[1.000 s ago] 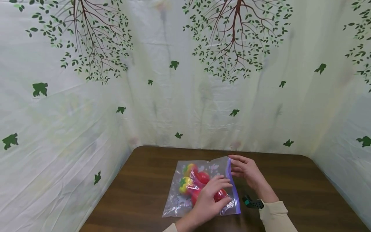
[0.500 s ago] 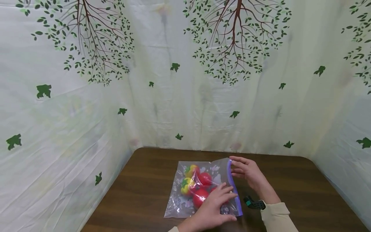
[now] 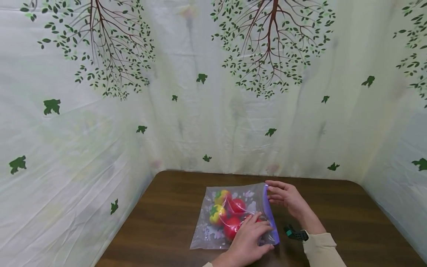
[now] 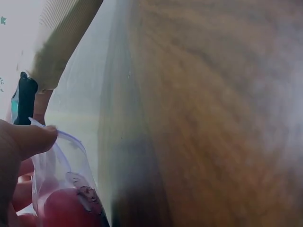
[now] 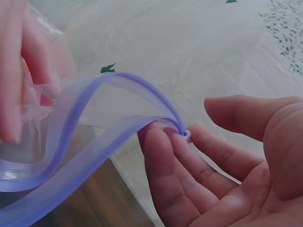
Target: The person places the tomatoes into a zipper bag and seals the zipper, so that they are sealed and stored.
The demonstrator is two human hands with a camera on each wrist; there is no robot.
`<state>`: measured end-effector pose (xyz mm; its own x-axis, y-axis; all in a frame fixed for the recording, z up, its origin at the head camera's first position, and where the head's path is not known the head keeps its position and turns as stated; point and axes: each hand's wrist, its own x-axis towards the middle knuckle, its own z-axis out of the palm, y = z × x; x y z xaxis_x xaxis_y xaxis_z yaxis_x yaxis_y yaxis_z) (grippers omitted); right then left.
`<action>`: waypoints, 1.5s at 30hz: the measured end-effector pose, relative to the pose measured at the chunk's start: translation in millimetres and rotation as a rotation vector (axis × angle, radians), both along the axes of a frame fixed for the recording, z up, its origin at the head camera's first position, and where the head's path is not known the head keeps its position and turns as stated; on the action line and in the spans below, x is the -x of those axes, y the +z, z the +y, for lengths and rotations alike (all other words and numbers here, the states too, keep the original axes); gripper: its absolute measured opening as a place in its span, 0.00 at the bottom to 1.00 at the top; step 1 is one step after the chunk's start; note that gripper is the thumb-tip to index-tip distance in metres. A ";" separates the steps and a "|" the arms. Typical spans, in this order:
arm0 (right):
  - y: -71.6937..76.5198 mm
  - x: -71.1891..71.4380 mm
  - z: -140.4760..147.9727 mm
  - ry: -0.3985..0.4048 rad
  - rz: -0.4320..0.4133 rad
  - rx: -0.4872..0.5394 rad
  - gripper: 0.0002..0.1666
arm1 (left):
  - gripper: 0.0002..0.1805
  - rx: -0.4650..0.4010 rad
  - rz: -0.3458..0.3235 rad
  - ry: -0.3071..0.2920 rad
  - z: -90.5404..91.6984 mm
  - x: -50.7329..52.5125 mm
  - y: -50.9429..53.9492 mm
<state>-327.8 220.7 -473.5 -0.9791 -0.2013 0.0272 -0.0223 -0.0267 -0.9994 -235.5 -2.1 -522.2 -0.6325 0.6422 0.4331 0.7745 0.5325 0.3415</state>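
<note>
A clear zip bag [image 3: 202, 230] with a purple zip strip [image 3: 268, 207] lies on the table in the head view. Inside are red round fruits [image 3: 237, 205] and yellow-and-red pieces with green patches [image 3: 218, 214]. My left hand [image 3: 248, 237] lies over the bag's near right part, covering some of its contents; the left wrist view shows its thumb on the zip edge and its fingers round the bag. At the strip's far end, the fingers of my right hand [image 3: 290, 202] touch a small white slider [image 5: 188, 137]. The right thumb stands apart. The bag's mouth [image 5: 128, 97] gapes.
The brown wooden table [image 3: 160, 215] has rounded far corners. White cloth [image 3: 233, 129] printed with trees and green leaf shapes surrounds it on the far side and both flanks. A dark band [image 3: 295, 233] sits on the right wrist.
My left hand has shifted right and nearer across the bag, uncovering more of the red fruits. Its thumb now reaches the strip's near end. The right hand has barely moved.
</note>
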 end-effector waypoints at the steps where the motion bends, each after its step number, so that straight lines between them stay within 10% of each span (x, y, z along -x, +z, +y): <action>1: -0.7 -0.2 -0.9 -0.001 -0.004 -0.004 0.30 | 0.21 -0.009 -0.011 -0.002 -0.3 -0.4 0.1; 32: -26.3 5.4 -3.6 -0.227 0.035 -0.078 0.22 | 0.11 -0.112 -0.252 -0.241 -37.2 -0.5 7.0; 45: -31.8 10.6 7.6 -0.268 0.044 -0.107 0.22 | 0.10 -0.067 -0.219 -0.295 -38.2 -3.3 6.7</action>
<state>-338.4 228.3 -505.3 -0.9961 0.0607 0.0634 -0.0577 0.0916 -0.9941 -232.2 -40.3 -515.5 -0.5069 0.7852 0.3557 0.7961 0.2683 0.5424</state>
